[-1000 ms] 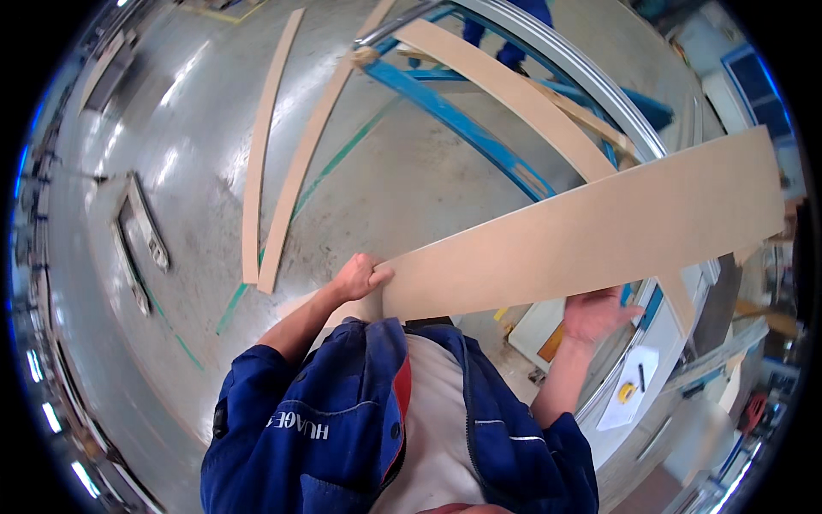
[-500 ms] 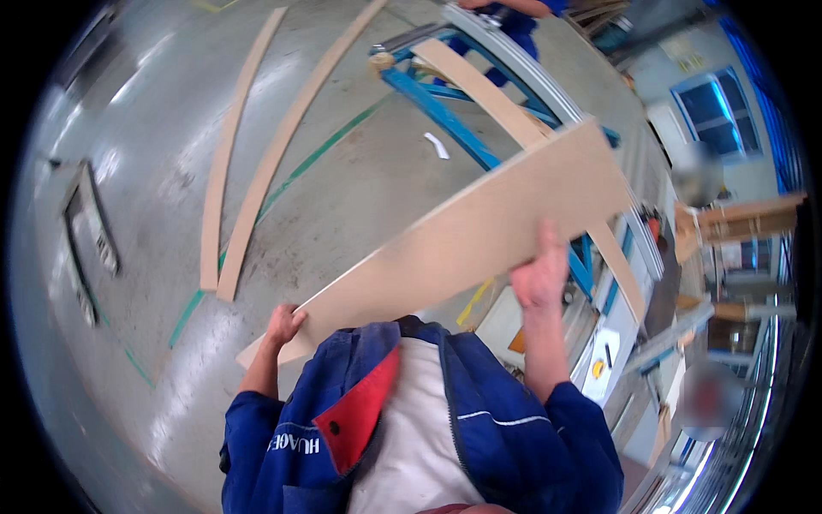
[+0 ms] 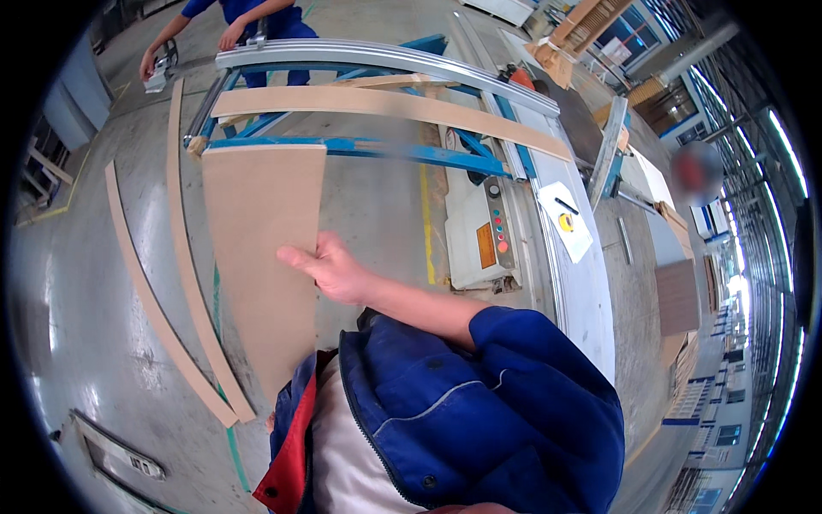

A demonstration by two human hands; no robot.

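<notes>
Head view, right hand (image 3: 332,269) clasping tan board (image 3: 259,231) by right edge, left hand (image 3: 271,422) mostly hidden near lower end, grip unclear

workshop interior: a smooth grey floor (image 3: 68,325), showing glossy highlights, is crossed by a green line (image 3: 235,458) and a yellow line (image 3: 429,227); at lower right, a pale wall (image 3: 728,459) bears a dark window (image 3: 729,436); bright strip lights (image 3: 789,152) line the dark roof (image 3: 758,94).
</notes>
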